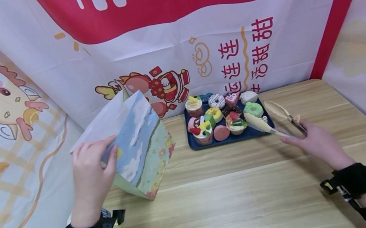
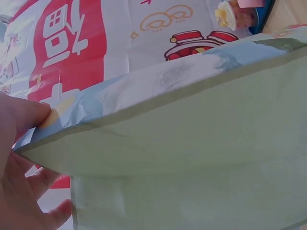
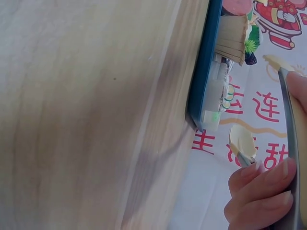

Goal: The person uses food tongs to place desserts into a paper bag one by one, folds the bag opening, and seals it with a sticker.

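Observation:
The left hand (image 1: 92, 171) pinches the upper edge of a paper bag (image 1: 139, 137) printed with sky and flowers, which stands tilted at the left. In the left wrist view the thumb of the left hand (image 2: 24, 158) lies on the bag's printed side, above its pale green face (image 2: 192, 143). The right hand (image 1: 319, 143) grips tongs (image 1: 274, 131) with cream-coloured tips spread apart, over the right end of a blue tray (image 1: 232, 140) of toy cakes and donuts. Nothing shows between the tips. Fingers of the right hand (image 3: 264, 191) curl round the tongs in the right wrist view.
Among the toys on the tray are a green donut (image 1: 253, 109), a striped donut (image 1: 216, 101) and a cup cake (image 1: 203, 134) at the front left. A printed cloth (image 1: 158, 53) hangs behind the wooden table (image 1: 234, 202), with another at the left.

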